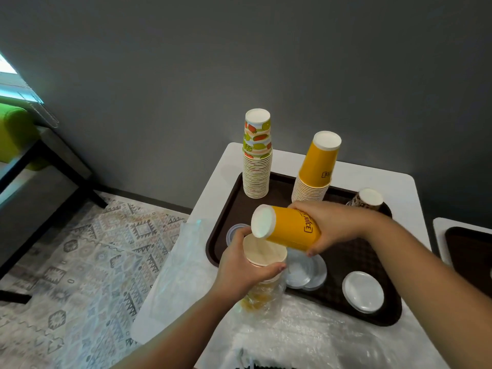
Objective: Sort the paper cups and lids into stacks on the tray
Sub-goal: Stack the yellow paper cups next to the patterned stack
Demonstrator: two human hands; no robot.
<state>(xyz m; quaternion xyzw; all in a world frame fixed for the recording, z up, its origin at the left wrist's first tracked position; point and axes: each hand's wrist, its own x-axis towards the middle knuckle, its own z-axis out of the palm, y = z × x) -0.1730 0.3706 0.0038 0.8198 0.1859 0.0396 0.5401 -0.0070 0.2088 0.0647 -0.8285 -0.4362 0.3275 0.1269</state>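
My right hand grips a single yellow cup, tipped sideways with its white base pointing left, above the brown tray. My left hand wraps around an upright stack of cups still in a clear plastic sleeve, open mouth up, at the tray's near left edge. At the back of the tray stand an upside-down stack of fruit-print cups and an upside-down stack of yellow cups. A brown patterned cup is upside down at the right. Clear lids and white lids lie near the front.
The tray sits on a white table against a grey wall. Crumpled clear plastic wrap covers the table's near side. Another clear lid lies at the tray's left. A second brown tray is at the right edge. Patterned carpet lies to the left.
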